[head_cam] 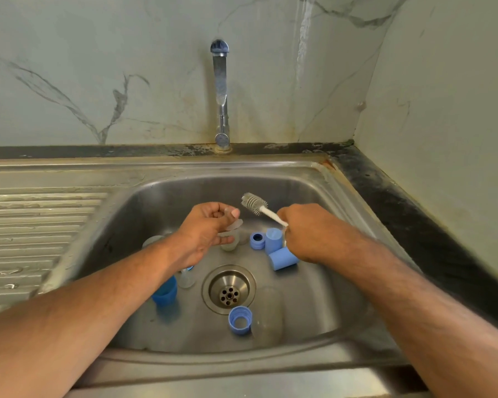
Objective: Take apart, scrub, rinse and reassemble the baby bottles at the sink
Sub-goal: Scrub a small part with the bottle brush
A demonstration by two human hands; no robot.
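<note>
Nearest the camera, in the stainless steel sink basin (314, 317), a blue ribbed screw ring (240, 320) lies just beside a clear bottle body (268, 314) resting on its side. Beyond them sits the round metal drain strainer (228, 289), and to its left a blue cap (165, 291) stands partly hidden under the left forearm, a clear silicone teat (186, 280) next to it. Farther in, two pale blue cylindrical caps (279, 249) and a small blue collar ring (257, 240) cluster below the right hand (308, 231), which grips the white handle of a grey-bristled bottle brush (255, 203), bristles angled up and left. The left hand (207, 231), fingers curled, pinches a translucent teat (233, 226) near the brush head. At the back, a chrome tap (221, 96) rises against the marbled wall (98, 67).
</note>
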